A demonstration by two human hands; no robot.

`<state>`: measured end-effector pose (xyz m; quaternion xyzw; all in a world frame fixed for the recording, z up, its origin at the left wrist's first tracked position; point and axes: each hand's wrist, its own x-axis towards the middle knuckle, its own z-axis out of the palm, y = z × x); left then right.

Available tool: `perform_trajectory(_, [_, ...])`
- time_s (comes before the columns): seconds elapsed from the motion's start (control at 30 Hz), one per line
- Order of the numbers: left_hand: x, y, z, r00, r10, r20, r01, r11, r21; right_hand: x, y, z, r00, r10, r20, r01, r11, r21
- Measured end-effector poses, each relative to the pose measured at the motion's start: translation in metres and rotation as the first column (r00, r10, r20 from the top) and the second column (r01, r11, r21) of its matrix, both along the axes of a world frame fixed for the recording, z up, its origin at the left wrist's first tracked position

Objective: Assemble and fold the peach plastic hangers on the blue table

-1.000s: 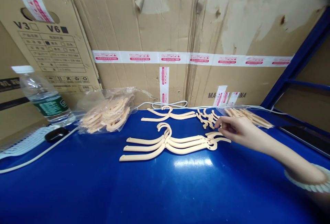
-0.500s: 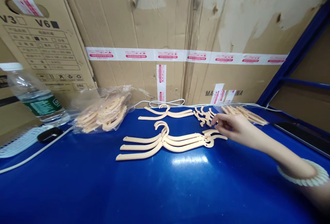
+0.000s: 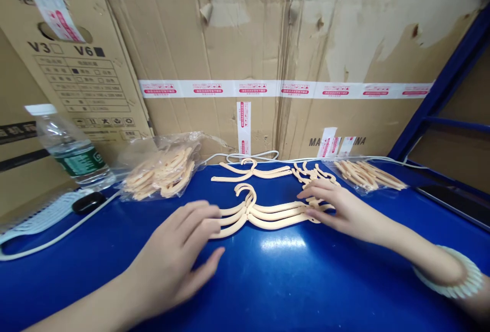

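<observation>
Several peach-coloured clothes hangers point(image 3: 273, 224) lie nested in the middle of the blue table, their hooks pointing away from me. My left hand point(image 3: 179, 255) is over their left ends, fingers stretched and thumb apart; the fingers hide those ends, and contact is unclear. At their right ends, my right hand point(image 3: 337, 207) has its thumb and fingers apart around the tips, holding nothing I can make out. Under and beyond this hand are loose hook pieces point(image 3: 302, 169), partly hidden. More hangers point(image 3: 268, 174) lie behind the nested ones.
Plastic bags of peach-coloured parts lie at the left point(image 3: 161, 171) and right point(image 3: 369, 174). At far left are a water bottle point(image 3: 82, 161), a black mouse-like object point(image 3: 89, 202) and a white hairbrush point(image 3: 46, 225). A dark phone-like slab point(image 3: 455, 204) lies far right. Cardboard point(image 3: 214, 46) walls the back.
My left hand has come into view and reached the hangers' left ends. My right hand has moved slightly nearer me, from above the loose hooks to the hangers' right ends, its fingers spreading.
</observation>
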<state>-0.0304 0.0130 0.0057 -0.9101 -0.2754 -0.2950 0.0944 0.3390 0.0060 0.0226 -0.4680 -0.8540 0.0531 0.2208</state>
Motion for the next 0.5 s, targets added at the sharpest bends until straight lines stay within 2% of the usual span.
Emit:
perform_trajectory(0.1, [0.002,0.025,-0.006,0.997,0.002,-0.072,-0.017,0.977,-0.214,-0.007,-0.002,-0.006,0.999,0.038,0.024,-0.037,0.997,-0.065])
perform_trajectory(0.2, [-0.002,0.038,-0.016,0.999,0.003,-0.047,-0.02,0.931,-0.365,-0.008,-0.002,-0.01,0.997,0.05,0.054,-0.044,0.994,-0.098])
perform_trajectory(0.33, [-0.005,0.041,-0.023,1.0,0.012,0.019,-0.003,0.907,-0.421,-0.008,0.0,-0.012,0.996,0.051,0.068,-0.044,0.994,-0.101])
perform_trajectory(0.5, [0.0,0.042,-0.022,0.999,-0.026,0.048,0.043,0.907,-0.419,-0.005,0.004,-0.014,0.996,0.039,0.082,-0.031,0.995,-0.092])
